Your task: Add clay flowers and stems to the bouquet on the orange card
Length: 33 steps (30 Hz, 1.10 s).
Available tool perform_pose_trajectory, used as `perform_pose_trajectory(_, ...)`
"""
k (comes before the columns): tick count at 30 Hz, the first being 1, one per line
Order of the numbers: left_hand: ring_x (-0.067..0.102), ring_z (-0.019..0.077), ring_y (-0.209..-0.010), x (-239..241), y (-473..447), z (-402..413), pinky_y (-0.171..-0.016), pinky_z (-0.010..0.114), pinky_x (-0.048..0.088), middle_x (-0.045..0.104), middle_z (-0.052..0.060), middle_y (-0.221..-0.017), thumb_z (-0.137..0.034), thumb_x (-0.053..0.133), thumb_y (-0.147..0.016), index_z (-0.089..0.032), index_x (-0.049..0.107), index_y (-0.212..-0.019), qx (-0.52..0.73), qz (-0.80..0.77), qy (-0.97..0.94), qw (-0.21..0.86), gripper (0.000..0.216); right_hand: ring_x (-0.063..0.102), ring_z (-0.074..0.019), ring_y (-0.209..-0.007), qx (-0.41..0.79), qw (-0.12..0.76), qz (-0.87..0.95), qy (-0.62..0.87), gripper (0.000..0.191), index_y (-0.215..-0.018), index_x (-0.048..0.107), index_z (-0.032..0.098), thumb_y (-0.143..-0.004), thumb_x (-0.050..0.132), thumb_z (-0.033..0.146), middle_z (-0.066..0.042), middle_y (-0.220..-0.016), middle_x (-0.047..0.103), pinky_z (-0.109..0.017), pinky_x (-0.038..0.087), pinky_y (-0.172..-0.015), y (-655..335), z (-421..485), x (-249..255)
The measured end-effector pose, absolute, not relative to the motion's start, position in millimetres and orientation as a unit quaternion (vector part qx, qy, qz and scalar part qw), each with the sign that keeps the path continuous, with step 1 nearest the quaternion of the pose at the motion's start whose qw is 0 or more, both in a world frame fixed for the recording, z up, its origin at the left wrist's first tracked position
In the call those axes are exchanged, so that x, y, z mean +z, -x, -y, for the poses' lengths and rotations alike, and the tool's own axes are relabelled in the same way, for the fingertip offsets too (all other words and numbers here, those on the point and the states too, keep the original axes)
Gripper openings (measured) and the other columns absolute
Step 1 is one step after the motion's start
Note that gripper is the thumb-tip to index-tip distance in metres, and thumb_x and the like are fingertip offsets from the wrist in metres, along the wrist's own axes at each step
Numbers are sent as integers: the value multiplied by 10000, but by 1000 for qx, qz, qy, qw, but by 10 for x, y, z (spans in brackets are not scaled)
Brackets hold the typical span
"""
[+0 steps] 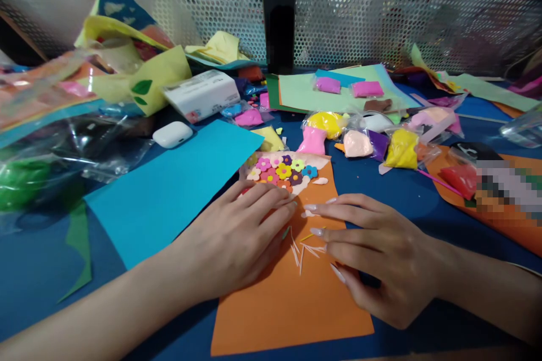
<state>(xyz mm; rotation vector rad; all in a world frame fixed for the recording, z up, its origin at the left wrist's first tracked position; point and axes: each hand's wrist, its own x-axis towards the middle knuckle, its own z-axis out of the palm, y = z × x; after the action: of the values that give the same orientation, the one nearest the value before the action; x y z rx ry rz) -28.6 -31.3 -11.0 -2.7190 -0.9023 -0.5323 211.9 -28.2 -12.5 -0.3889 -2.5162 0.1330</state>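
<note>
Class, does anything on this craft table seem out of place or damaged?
The white earbud case beside the blue sheet looks odd, being no craft material. At left, a green paper scrap has an uneven, cut-looking edge.

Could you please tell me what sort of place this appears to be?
Probably a craft worktable: the bagged, clay-like lumps, blue sheet and small, colourful flower shapes suggest so.

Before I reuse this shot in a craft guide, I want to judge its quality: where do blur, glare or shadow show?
In the head view, the clay flowers look fairly clear; wrappings at the far left are smeared; highlights streak the clear plastic bag; soft shadow darkens the orange paper beside the left hand; pixelated blocks hide part of the perforated panel.
</note>
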Motion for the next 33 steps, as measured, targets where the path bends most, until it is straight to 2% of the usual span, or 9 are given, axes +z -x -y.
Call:
perform_pose_trajectory(12,649,246,-908,-111,291,318,-783,385,496,713,89,-997,-199,454,-940,-151,626,-1080,-170,312,927,120,226,627,-245,-1079,18,292,947,133,165,-884,657,127,-814,509,105,-70,-843,715,-420,500,-972,-2133,284,-152)
perform_pose_trajectory(19,645,259,-914,-140,302,325,-758,389,491,706,96,-1003,-216,426,-949,-146,632,-1078,-170,316,926,117,253,606,-234,-1126,7,280,952,126,284,-1083,632,114,-828,506,115,-90,-973,716,-423,504,-967,-2155,274,-170)
perform_pose_trajectory(23,645,246,-891,-129,298,324,-757,380,490,702,95,-981,-209,426,-948,-141,636,-1090,-170,318,925,117,262,582,-224,-1178,12,281,952,123,316,-1105,628,125,-815,502,123,-88,-968,721,-418,507,-972,-2154,279,-171)
perform_pose_trajectory(30,643,222,-897,-113,288,320,-782,360,483,699,79,-985,-213,451,-948,-168,643,-1072,-171,319,926,102,233,634,-218,-1111,-3,326,935,141,229,-960,657,121,-792,502,111,-53,-735,704,-368,548,-902,-2177,362,-140)
perform_pose_trajectory(33,640,216,-897,-107,286,316,-786,352,479,699,77,-980,-216,455,-948,-171,644,-1074,-174,318,927,99,232,656,-215,-1053,-8,327,935,137,229,-955,656,133,-783,506,110,-44,-718,696,-372,558,-880,-2174,356,-144)
